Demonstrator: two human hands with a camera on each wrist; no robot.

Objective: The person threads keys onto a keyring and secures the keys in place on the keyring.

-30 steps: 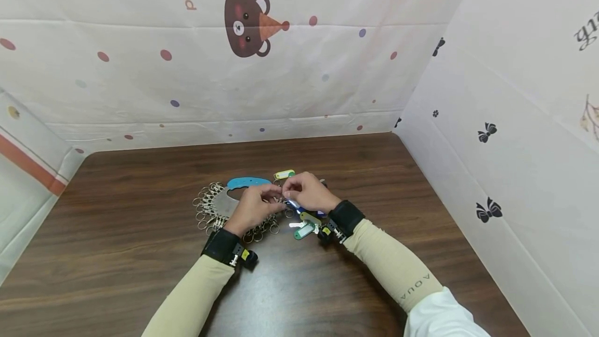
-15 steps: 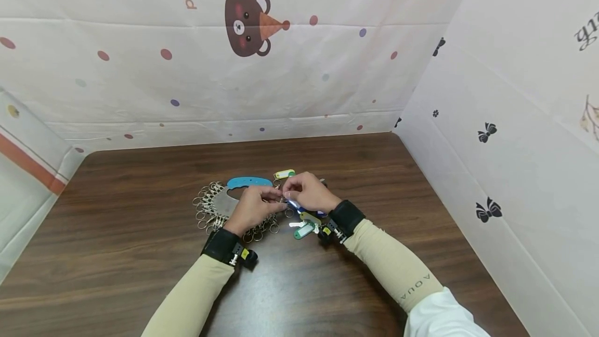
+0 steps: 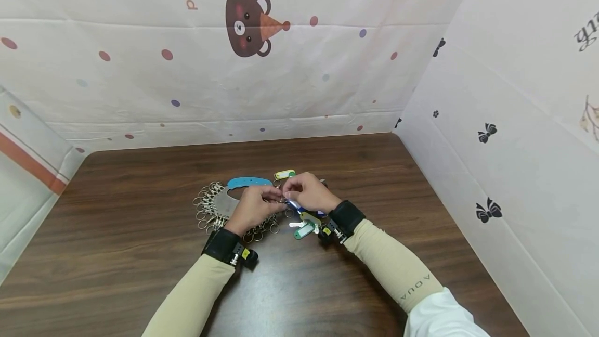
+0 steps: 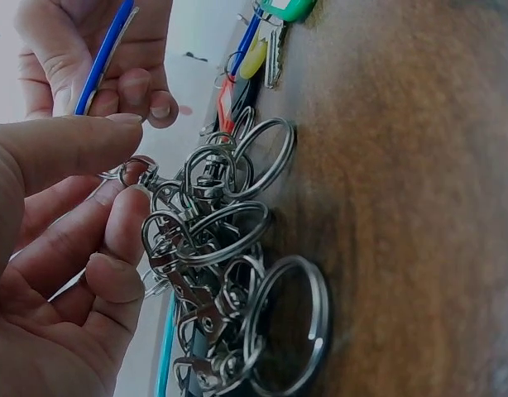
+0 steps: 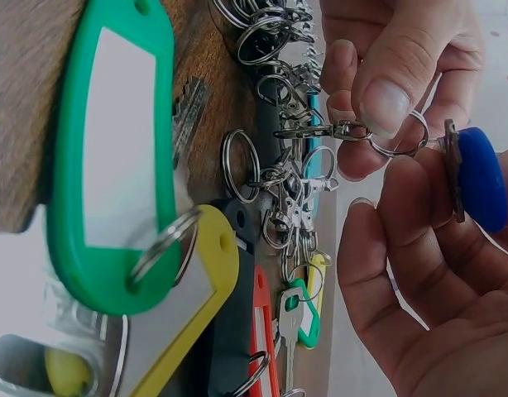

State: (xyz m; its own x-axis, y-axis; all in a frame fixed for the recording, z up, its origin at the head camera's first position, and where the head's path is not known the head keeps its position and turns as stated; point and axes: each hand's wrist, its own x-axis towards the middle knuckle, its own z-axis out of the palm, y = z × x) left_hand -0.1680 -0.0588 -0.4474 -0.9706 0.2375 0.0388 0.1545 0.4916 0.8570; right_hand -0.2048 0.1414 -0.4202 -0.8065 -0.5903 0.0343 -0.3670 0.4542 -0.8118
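My left hand [image 3: 255, 206] pinches a small split ring [image 5: 411, 136] between thumb and fingertips, in the middle of the table. The ring hangs from a metal swivel clip [image 5: 320, 131]. Close against it, my right hand [image 3: 311, 193] holds a blue key tag [image 5: 483, 180] with a key [image 5: 452, 169] at its side; in the left wrist view the tag [image 4: 105, 56] appears edge-on. Beneath the left hand lies a flat metal plate [image 3: 223, 205] with a blue handle [image 3: 249, 181], its edge lined with clips and split rings [image 4: 287, 327].
Below and beside my right hand lie tagged keys: a green tag [image 5: 126, 157], a yellow tag [image 5: 188, 306], a red tag [image 5: 262, 339] and a black one [image 5: 229, 322]. Another yellow tag [image 3: 283, 175] lies behind the hands. Patterned sheets [image 3: 327, 77] stand along the table's back and sides.
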